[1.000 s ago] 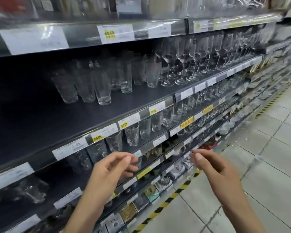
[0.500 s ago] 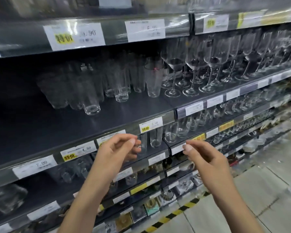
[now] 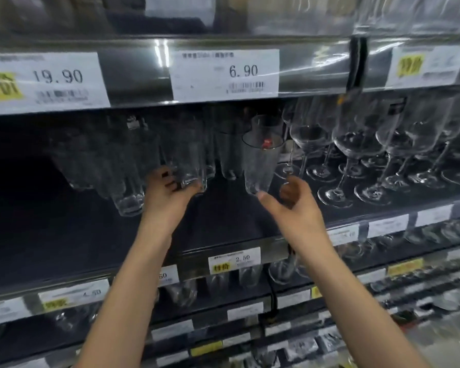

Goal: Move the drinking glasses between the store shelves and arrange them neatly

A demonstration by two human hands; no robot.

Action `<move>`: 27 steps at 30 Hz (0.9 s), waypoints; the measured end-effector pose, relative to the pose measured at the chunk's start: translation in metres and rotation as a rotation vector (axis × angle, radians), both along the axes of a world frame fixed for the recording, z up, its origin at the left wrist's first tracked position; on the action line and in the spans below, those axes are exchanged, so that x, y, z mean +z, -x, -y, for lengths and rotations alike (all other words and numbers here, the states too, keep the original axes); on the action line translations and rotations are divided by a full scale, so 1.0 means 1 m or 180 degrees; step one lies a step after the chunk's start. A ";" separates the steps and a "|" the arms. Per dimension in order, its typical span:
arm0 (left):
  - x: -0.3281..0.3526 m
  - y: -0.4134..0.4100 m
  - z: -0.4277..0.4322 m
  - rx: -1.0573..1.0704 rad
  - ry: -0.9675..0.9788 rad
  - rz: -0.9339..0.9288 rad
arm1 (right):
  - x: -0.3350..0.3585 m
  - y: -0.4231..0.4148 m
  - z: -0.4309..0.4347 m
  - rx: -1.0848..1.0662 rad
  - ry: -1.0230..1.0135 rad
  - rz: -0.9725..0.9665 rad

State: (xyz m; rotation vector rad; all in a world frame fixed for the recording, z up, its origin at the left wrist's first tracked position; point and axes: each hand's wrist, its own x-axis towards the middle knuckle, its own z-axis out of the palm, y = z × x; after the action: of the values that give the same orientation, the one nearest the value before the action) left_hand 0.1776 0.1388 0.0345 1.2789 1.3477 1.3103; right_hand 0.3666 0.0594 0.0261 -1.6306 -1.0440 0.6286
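Left hand (image 3: 170, 193) curled round base of tall tumbler (image 3: 193, 160) on dark middle shelf (image 3: 64, 235). Right hand (image 3: 299, 208) apart from it, fingers loosely bent, thumb tip at foot of tapered glass (image 3: 259, 166), no grip closed. More tumblers (image 3: 129, 200) crowded just left of left hand. Stemmed wine glasses (image 3: 356, 144) packed just right of right hand. Upper shelf edge with 6.90 price tag (image 3: 225, 73) overhanging glass tops. Small glasses (image 3: 247, 274) on shelf below.
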 end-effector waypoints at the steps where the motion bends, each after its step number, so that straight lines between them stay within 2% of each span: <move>1: -0.002 -0.002 -0.009 0.0061 -0.0026 -0.0046 | 0.001 -0.001 -0.009 0.0058 0.0031 0.0004; 5: -0.011 -0.007 -0.040 0.0027 -0.0051 -0.0350 | -0.004 -0.003 -0.042 0.0269 -0.0017 -0.0402; 10: -0.011 -0.015 -0.053 0.0098 0.0130 -0.0369 | -0.017 -0.006 -0.075 0.0244 -0.0125 -0.0625; 20: -0.008 -0.018 -0.055 0.0116 0.0129 -0.0725 | -0.023 -0.015 -0.093 0.0226 -0.0198 -0.0634; 27: -0.005 -0.013 -0.019 -0.0198 0.0176 -0.0742 | -0.018 -0.030 -0.067 0.1070 -0.0044 -0.0519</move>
State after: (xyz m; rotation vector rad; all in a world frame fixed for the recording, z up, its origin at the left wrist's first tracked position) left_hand 0.1907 0.1581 0.0297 1.4580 1.4804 1.0997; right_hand 0.3964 0.1260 0.0079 -1.3759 -1.2075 0.9578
